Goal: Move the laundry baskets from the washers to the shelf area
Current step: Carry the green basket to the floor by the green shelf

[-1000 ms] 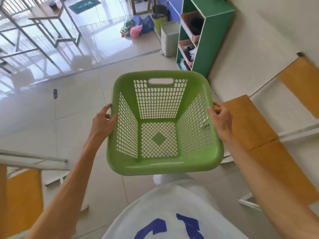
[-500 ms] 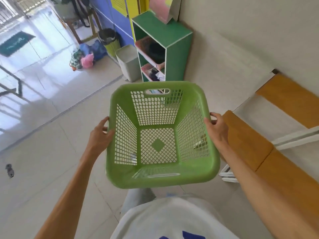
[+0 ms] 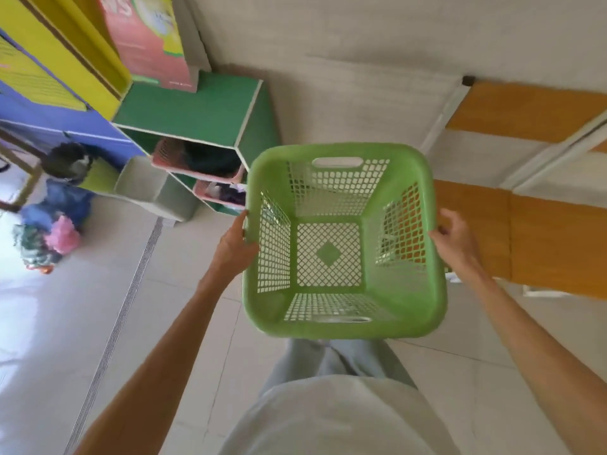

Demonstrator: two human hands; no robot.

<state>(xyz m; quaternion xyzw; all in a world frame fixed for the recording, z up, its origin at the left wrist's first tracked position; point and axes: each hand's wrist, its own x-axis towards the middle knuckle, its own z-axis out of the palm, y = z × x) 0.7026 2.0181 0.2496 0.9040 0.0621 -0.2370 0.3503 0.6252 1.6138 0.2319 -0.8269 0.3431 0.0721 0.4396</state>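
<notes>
An empty green mesh laundry basket [image 3: 341, 320] hangs in front of my waist, mouth up. My left hand [image 3: 235, 246] grips its left rim and my right hand [image 3: 455, 239] grips its right rim. The green shelf unit [image 3: 197, 110] stands just ahead and left of the basket against the wall. Its cubbies hold pink baskets [image 3: 170, 159] with dark clothes inside.
A grey bin [image 3: 147, 188] sits on the floor left of the shelf. Coloured bags [image 3: 52, 231] lie further left by a blue and yellow cabinet [image 3: 39, 87]. A pink box [image 3: 147, 41] stands on the shelf top. Orange bench panels [image 3: 555, 238] run along the right wall.
The shelf unit has come much closer and shifted left in view. The basket stays held in both hands and now sits level with the shelf's right side.
</notes>
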